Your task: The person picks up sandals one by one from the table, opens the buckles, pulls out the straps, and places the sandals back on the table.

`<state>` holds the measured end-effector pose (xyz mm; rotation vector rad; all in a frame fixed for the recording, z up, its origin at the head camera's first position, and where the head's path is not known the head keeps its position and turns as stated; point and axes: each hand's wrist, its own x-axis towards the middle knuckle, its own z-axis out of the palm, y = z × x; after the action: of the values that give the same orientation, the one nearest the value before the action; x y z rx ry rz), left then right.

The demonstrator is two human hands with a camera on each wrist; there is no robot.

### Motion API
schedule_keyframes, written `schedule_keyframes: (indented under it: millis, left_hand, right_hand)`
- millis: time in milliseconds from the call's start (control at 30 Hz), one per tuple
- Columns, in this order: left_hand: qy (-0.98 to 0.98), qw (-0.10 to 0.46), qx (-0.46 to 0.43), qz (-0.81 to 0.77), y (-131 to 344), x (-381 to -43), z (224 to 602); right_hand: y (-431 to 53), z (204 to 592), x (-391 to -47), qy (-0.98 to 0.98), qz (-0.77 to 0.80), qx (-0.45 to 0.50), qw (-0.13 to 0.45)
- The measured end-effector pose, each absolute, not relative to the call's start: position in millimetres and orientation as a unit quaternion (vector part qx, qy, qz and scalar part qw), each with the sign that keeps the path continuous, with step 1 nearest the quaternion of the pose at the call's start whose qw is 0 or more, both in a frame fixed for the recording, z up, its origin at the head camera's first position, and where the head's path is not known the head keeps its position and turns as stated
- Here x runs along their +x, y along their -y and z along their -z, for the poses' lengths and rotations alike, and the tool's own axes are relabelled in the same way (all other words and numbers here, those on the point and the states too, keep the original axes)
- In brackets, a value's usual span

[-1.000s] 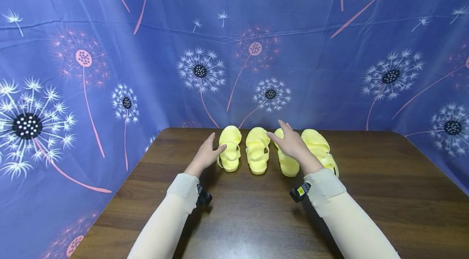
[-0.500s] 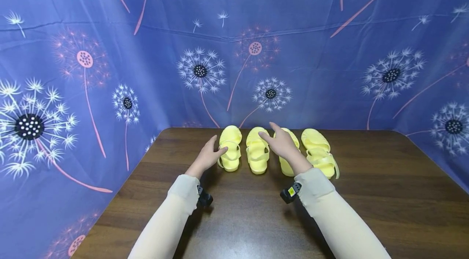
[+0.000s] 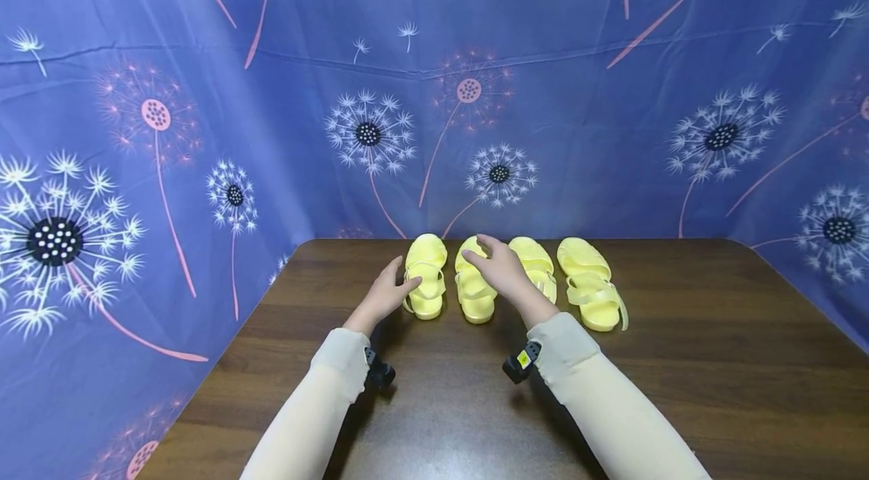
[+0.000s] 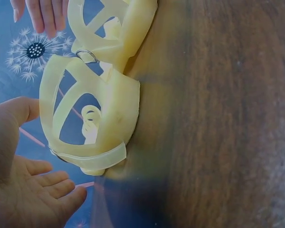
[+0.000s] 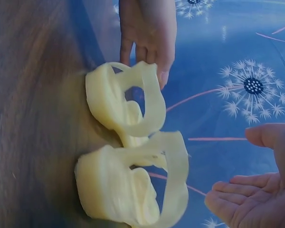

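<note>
Just left of the leftmost yellow sandal, my left hand is spread, fingers fairly straight and thumb held apart, with nothing in its hold; whether the thumb touches the strap I cannot tell. My right hand, equally loose and holding nothing, hovers by the second sandal and the third sandal, partly covering both in the head view. Its thumb points leftward and its forearm slants inward. The fourth sandal lies farther right, all four on the brown table.
</note>
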<state>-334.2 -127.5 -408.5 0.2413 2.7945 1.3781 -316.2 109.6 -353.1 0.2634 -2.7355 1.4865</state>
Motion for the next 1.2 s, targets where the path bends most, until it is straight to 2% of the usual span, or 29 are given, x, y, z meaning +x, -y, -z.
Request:
schedule_keyframes:
  millis: [267,633,1200]
  left_hand:
    - [-0.886,0.019,0.072,-0.458,127.9,-334.6,411.9]
    - [-0.884,0.038,0.062,-0.461,129.4,-334.3,415.1]
    - [-0.867,0.046,0.052,-0.494,126.4,-331.4,418.1]
  right_hand:
    - [-94.8,359.1,-319.6,0.867,-0.490,0.091,0.023]
    - [-78.1,359.2,-316.7,0.857,-0.510,0.075,-0.014]
    - [-51.0,368.1,-310.8,0.824,-0.564,0.048,-0.020]
